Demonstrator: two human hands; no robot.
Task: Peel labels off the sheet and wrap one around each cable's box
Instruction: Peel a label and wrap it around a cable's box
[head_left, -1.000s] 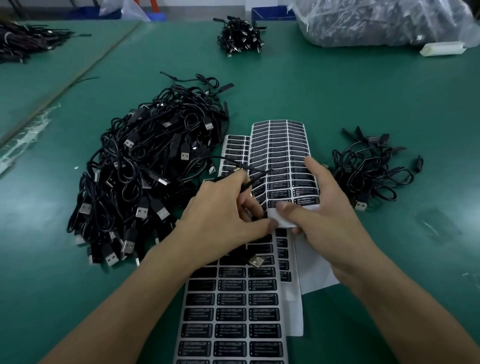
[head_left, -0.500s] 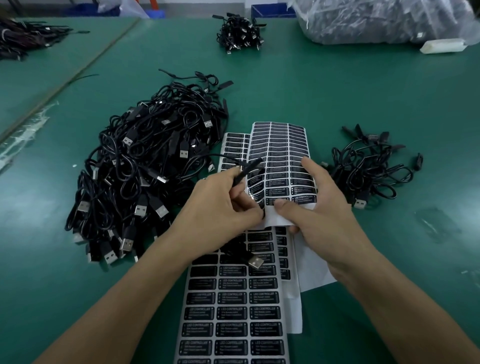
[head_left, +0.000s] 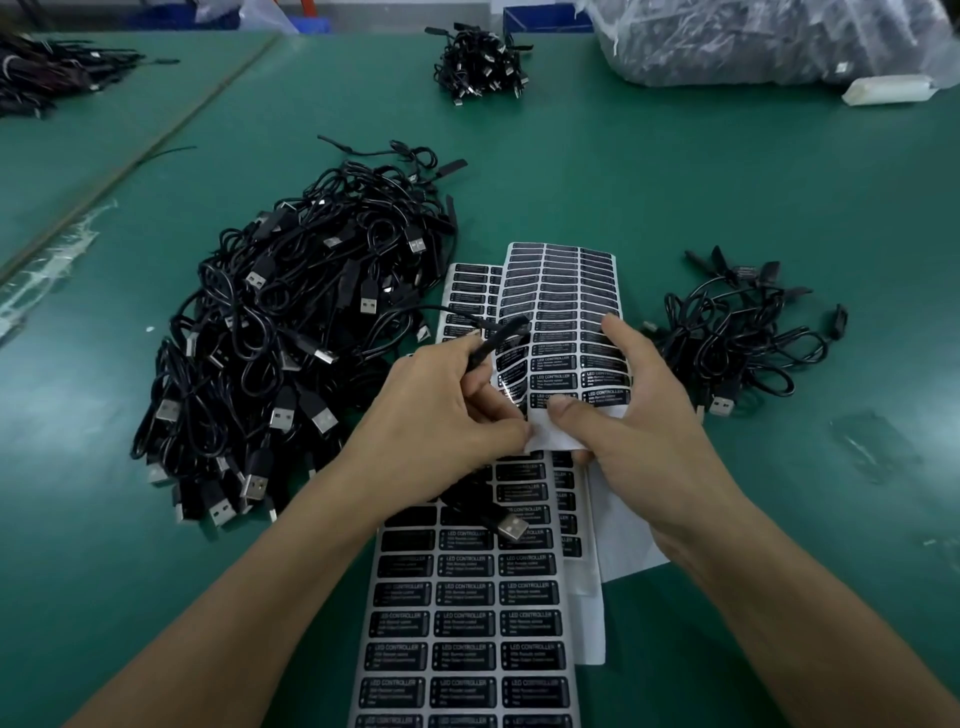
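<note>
My right hand (head_left: 631, 415) holds up a curled label sheet (head_left: 566, 306) of black stickers, thumb pressed on its bare lower edge. My left hand (head_left: 441, 410) grips the slim black box (head_left: 496, 340) of one cable, and its thumb and fingers pinch at a black label (head_left: 511, 389) on the sheet's lower left corner. That cable's USB plug (head_left: 511, 527) hangs down over a second label sheet (head_left: 467, 623) lying flat on the table in front of me.
A big heap of black USB cables (head_left: 291, 343) lies left of my hands. A smaller bunch of cables (head_left: 743, 332) lies to the right. Another small cable bundle (head_left: 480, 62) and a clear plastic bag (head_left: 769, 36) sit at the far edge of the green table (head_left: 701, 171).
My left thumb and fingers have worked along the sheet's lower left corner, and the label there now curls away from the backing. The held sheet has bent slightly more.
</note>
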